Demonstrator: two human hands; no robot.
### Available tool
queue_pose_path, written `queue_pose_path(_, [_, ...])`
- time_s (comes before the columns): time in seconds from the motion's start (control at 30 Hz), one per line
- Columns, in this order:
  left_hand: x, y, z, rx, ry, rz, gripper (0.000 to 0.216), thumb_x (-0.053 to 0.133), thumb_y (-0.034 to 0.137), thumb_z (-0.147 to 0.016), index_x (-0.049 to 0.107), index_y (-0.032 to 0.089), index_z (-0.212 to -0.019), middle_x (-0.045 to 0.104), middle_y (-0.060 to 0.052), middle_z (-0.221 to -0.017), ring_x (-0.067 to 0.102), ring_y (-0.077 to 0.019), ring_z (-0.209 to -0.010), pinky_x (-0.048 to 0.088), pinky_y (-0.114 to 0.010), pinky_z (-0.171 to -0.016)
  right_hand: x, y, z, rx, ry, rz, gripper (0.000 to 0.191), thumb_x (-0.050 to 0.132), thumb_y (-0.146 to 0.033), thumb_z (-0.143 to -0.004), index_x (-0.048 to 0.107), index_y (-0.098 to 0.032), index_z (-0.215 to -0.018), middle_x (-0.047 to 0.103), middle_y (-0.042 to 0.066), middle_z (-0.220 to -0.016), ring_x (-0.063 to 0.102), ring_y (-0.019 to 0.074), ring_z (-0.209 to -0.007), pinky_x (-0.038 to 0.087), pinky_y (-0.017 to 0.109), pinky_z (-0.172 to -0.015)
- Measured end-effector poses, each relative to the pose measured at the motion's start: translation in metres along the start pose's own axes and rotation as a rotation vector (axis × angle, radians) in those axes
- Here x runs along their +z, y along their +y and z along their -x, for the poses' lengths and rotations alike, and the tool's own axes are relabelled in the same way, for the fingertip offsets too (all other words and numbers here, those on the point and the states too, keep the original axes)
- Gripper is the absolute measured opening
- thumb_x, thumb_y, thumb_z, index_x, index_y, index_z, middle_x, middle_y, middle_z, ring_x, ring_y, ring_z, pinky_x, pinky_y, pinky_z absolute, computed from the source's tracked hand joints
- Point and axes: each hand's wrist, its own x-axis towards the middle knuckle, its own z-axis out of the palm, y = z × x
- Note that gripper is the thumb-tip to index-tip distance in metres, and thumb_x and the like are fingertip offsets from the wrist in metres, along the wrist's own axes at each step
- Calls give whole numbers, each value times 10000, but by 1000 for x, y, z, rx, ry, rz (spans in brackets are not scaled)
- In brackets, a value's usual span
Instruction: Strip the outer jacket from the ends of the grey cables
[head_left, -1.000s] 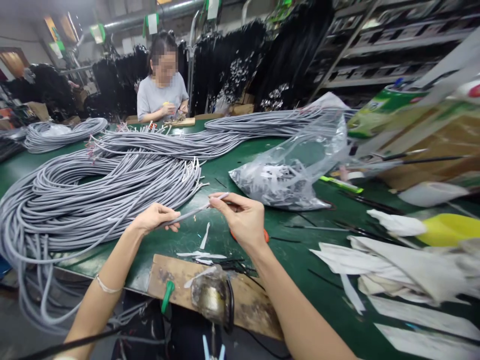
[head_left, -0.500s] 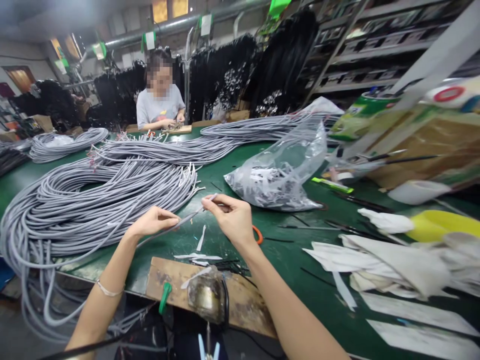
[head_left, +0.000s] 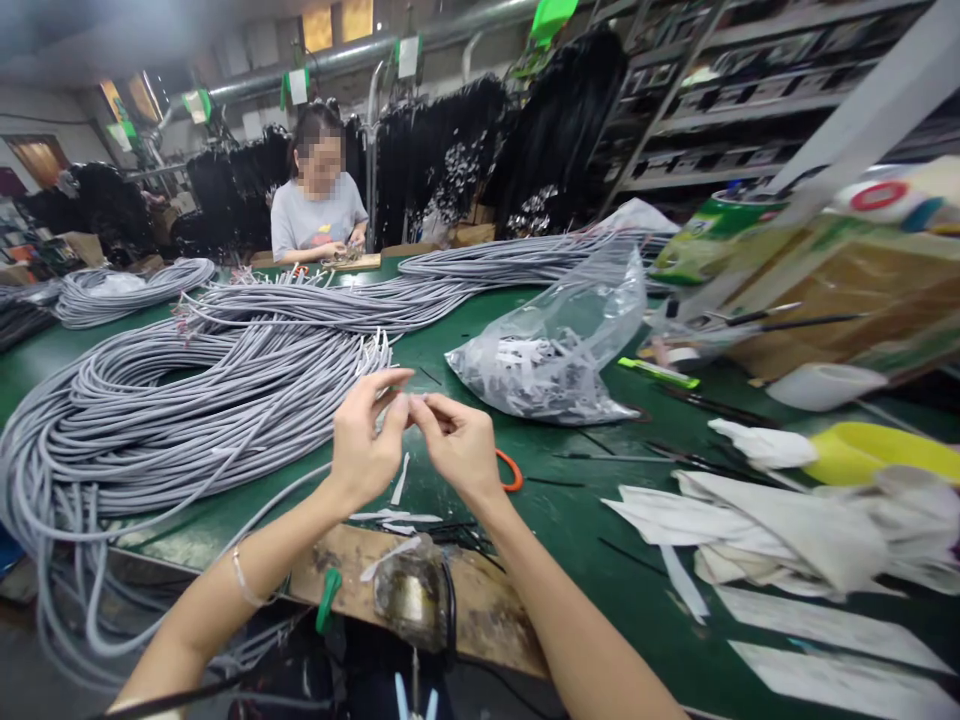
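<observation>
A single grey cable [head_left: 291, 488] rises from the left and passes behind my left hand [head_left: 367, 440]. My left thumb is pressed to the tip of the cable, and its index finger is raised over the top. Pressed up against it, my right hand [head_left: 461, 450] pinches the cable's end between thumb and index finger. The fingertips meet and cover the end itself. Left of my hands lies a large coil of grey cables [head_left: 225, 400] with whitish ends. Orange-handled scissors [head_left: 511, 470] lie partly behind my right wrist.
A clear plastic bag [head_left: 544, 370] of small white pieces stands beyond my hands. White strips [head_left: 397, 518] and a wooden board [head_left: 337, 570] with a metal fixture lie near me. White cloths [head_left: 772, 530] are at right. Across the table sits a person [head_left: 319, 215].
My left hand has slid right and up along the cable to meet my right hand at its end. My right hand has barely moved.
</observation>
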Motion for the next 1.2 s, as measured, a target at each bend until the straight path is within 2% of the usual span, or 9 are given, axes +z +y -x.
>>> queue_pose_path(0.17, [8, -15, -21, -119, -66, -120, 243, 385, 258, -874, 588, 150, -955, 628, -96, -1016, 576, -178, -953, 441, -330, -898, 0, 2, 3, -34, 16, 72, 248, 500, -365, -786, 621, -170, -692, 656, 31, -577, 595, 141, -480, 458, 230, -480])
queue_pose_path(0.33, [-8, 5, -25, -85, 158, 342, 105, 494, 241, -804, 556, 174, -854, 608, -44, -879, 587, -149, -876, 473, -310, -856, 2, 0, 3, 10, 28, 112, 244, 510, -373, -791, 620, -160, -743, 665, 38, -617, 614, 139, -500, 464, 223, -509])
queue_pose_path(0.4, [-3, 10, -20, -82, 164, 491, 80, 502, 233, -790, 539, 183, -842, 594, -30, -852, 594, -141, -849, 482, -312, -841, 2, -2, 4, -9, 55, 161, 261, 514, -378, -786, 620, -155, -701, 641, 28, -583, 570, 120, -464, 429, 218, -484])
queue_pose_path(0.6, [23, -15, -1, 22, 153, 86, 182, 471, 308, -827, 567, 159, -868, 596, -78, -916, 569, -170, -898, 461, -291, -826, 2, -4, 6, -6, 171, 112, 255, 532, -370, -745, 609, -161, -620, 570, 2, -488, 477, 105, -426, 376, 217, -430])
queue_pose_path(0.67, [20, -25, -1, -61, 62, 32, 235, 439, 343, -845, 573, 154, -886, 606, -70, -894, 584, -156, -816, 472, -266, -736, 2, -4, 6, 25, 171, 34, 232, 548, -365, -733, 621, -163, -648, 600, 15, -526, 513, 119, -452, 408, 227, -449])
queue_pose_path(0.73, [12, -31, -3, -200, -148, 105, 316, 407, 409, -853, 576, 148, -908, 611, -46, -788, 579, -126, -624, 451, -239, -567, 0, -5, 5, 54, 162, -28, 217, 567, -364, -716, 625, -165, -648, 610, 20, -545, 528, 127, -464, 421, 233, -453])
queue_pose_path(0.87, [-4, -36, -8, -421, -483, 297, 488, 449, 579, -772, 582, 116, -850, 506, 23, -537, 348, -48, -336, 235, -203, -358, -7, -6, 0, 66, 213, -68, 210, 587, -351, -690, 628, -164, -605, 566, 3, -523, 473, 101, -453, 376, 216, -422])
queue_pose_path(1.1, [-17, -33, -13, -510, -664, 315, 510, 541, 640, -690, 504, 131, -678, 236, 100, -457, 205, -24, -388, 150, -170, -379, -16, -5, -6, 134, 202, -158, 219, 628, -360, -670, 656, -146, -636, 574, 6, -559, 450, 84, -457, 360, 211, -408])
queue_pose_path(1.2, [-15, -33, -12, -617, -597, 453, 528, 596, 652, -630, 470, 153, -746, 262, 105, -473, 190, -20, -380, 110, -150, -364, -14, -2, -7, 163, 48, -223, 244, 631, -386, -677, 683, -152, -720, 648, 40, -705, 532, 105, -521, 415, 213, -433])
